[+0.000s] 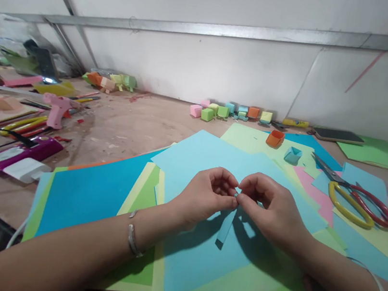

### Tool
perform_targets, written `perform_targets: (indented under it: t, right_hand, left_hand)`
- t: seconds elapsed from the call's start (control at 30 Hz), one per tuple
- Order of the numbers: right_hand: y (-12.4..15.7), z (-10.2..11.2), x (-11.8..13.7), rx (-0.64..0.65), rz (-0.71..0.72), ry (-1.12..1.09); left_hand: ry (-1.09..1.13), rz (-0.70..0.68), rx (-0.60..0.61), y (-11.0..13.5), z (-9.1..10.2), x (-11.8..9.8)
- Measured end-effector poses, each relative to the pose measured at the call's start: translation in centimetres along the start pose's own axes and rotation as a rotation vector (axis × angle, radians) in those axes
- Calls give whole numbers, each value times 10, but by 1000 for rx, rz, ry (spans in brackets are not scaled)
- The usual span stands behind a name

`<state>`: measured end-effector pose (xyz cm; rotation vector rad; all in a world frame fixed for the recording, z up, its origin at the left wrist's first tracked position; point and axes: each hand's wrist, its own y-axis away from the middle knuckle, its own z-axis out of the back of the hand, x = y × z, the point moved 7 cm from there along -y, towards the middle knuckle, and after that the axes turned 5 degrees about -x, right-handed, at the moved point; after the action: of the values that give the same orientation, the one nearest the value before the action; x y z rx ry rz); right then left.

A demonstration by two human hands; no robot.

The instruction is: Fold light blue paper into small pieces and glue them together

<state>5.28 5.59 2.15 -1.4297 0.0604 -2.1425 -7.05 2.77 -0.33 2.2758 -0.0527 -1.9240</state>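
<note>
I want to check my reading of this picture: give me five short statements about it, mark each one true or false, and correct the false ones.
1. The left hand and right hand meet at a light-blue paper strip. True.
2. The scissors have two blue handles. False: one is yellow, one red.
3. A silver bracelet is on the left wrist. True.
4. The left hand holds the pink glue gun. False: it lies apart, farther left.
5. The orange paper box is inside the light-blue one. False: they sit apart.

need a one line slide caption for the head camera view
Left hand and right hand pinch a light-blue paper strip above coloured paper sheets, with scissors lying to the right.
</note>
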Motion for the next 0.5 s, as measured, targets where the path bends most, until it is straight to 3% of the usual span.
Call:
perform_targets:
  t: [0.13, 0.3, 0.5]
  right_hand:
    - [2, -4, 2, 69, 11, -21]
    - [3, -5, 5, 107, 13, -53]
    - [4, -1, 12, 63, 192, 9]
  left_hand:
    - [-18, 61, 34, 0, -1, 4]
    - [-24, 40, 127, 0, -5, 1]
    - [85, 101, 15, -2, 4, 3]
